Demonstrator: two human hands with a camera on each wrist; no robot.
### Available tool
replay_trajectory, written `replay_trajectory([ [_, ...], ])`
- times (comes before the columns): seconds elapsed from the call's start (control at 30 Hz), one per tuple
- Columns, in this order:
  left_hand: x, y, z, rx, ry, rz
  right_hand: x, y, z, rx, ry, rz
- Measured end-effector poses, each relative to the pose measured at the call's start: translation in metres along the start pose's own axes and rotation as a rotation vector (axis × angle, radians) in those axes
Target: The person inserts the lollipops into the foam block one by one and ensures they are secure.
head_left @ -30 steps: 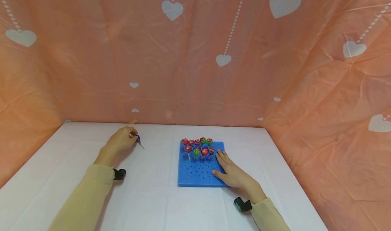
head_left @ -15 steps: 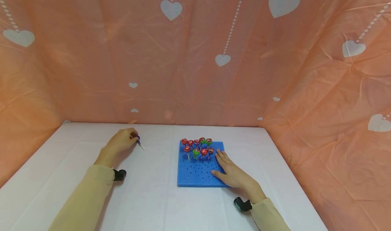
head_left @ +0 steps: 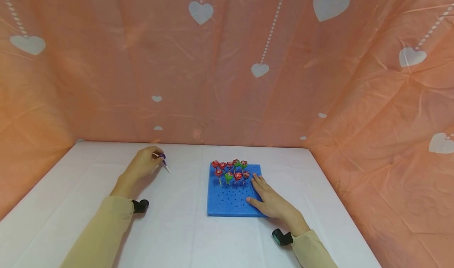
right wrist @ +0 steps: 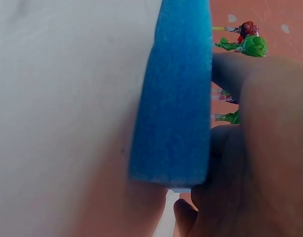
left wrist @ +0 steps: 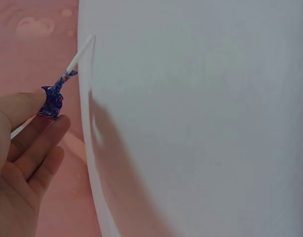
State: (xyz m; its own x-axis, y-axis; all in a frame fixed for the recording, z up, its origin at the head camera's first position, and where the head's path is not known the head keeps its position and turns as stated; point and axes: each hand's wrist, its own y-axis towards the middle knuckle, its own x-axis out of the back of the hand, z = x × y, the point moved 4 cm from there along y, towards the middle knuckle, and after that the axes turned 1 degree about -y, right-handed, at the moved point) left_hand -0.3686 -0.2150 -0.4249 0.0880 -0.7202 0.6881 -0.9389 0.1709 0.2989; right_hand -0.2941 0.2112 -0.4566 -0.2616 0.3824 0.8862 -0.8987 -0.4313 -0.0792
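In the head view my left hand (head_left: 144,162) is over the far left of the table and pinches a purple-wrapped lollipop (head_left: 164,160). Its white stick slants down toward the tabletop. The left wrist view has the lollipop's wrapped head (left wrist: 51,102) between thumb and fingertips, with the stick's end close to the cloth. A small white sliver also shows between thumb and fingers; what it is I cannot tell. My right hand (head_left: 271,201) rests with spread fingers on the right side of a blue foam board (head_left: 221,209). Red and green lollipops (head_left: 228,176) stand in its holes, in two rows.
A white cloth (head_left: 177,228) covers the table. Rows of small holes (head_left: 231,199) mark the board's nearer half. An orange curtain (head_left: 227,102) with white hearts hangs behind the table and along both sides.
In my left hand the purple lollipop has turned slightly, so more of its wrapped head shows, and it sits a little farther right. The right hand stays on the board.
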Motion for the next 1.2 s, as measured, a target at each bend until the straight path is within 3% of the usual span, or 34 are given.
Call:
replay_trajectory([
  [0.13,-0.001,-0.004,-0.008,-0.008,-0.045,-0.015,0.0,0.0,0.0,0.002,-0.006,0.0],
  [0.43,-0.002,-0.005,-0.024,-0.086,-0.013,-0.105,0.0,0.0,-0.001,-0.004,-0.016,-0.004],
  [0.83,-0.001,-0.006,-0.072,-0.21,0.003,-0.206,0.0,0.0,-0.002,0.003,-0.004,-0.005],
  [1.2,-0.019,-0.009,-0.109,-0.256,-0.075,-0.205,0.001,0.001,-0.007,-0.011,0.0,-0.006],
])
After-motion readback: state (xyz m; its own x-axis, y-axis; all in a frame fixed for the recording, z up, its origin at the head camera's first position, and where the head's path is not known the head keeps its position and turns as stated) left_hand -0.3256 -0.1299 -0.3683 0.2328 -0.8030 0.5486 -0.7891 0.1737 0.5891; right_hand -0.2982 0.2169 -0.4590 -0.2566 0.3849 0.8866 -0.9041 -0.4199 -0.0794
